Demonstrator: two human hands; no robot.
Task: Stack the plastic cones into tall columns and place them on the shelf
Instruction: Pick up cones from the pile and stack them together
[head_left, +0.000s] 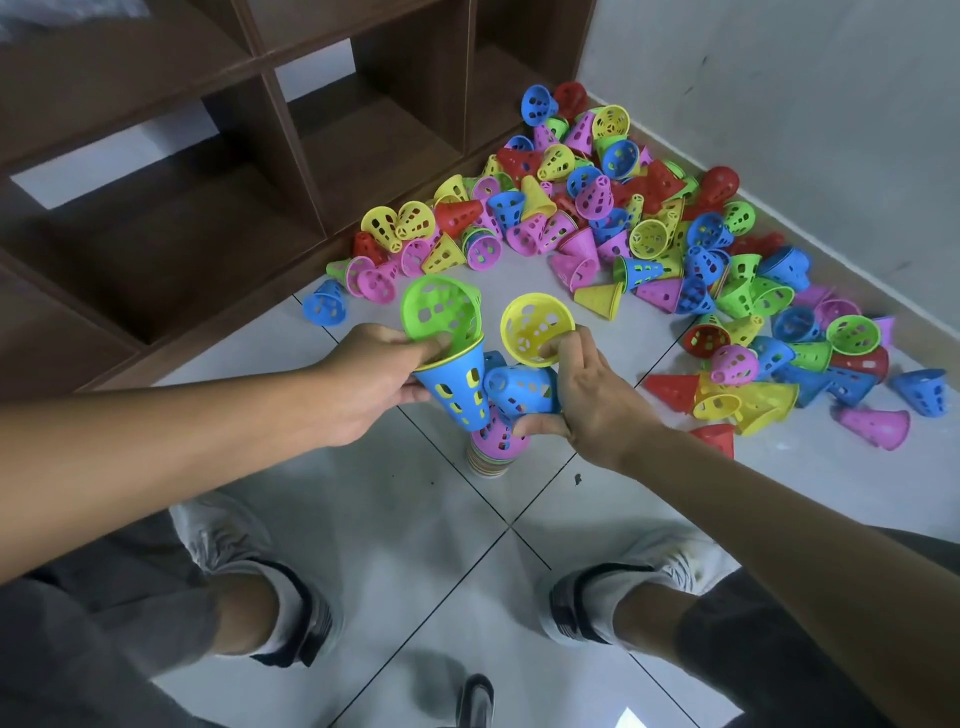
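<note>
Between the person's two shoes, on the pale glossy tile floor (395, 509), stands a short stack of nested cones (491, 457), its many thin coloured rims showing as stripes with a pink perforated cone on top. Just above it the left hand (371, 382) grips a blue cone (457, 387), wide mouth up, narrow end tilted down toward the stack; a green cone (441, 312) sits loosely tilted in its mouth, and the thumb presses on the green rim. A thin yellow rim shows between the two. The right hand (584, 400) curls its fingers round a second blue cone (522, 392) lying on its side, while its fingertips pinch the rim of a yellow cone (535, 327) whose open mouth faces the camera. All of them are smooth moulded plastic, tapered, with rounded rectangular holes punched through the walls.

Far and to the right, a loose pile of cones (649, 223) in red, blue, yellow, green and pink spreads along the grey wall (805, 104) and its white skirting, lying every way up. To the far left stands the dark brown wood-grain shelf (291, 135), built of square open compartments. Grey trousers and white shoes (223, 530) frame the near edge.
</note>
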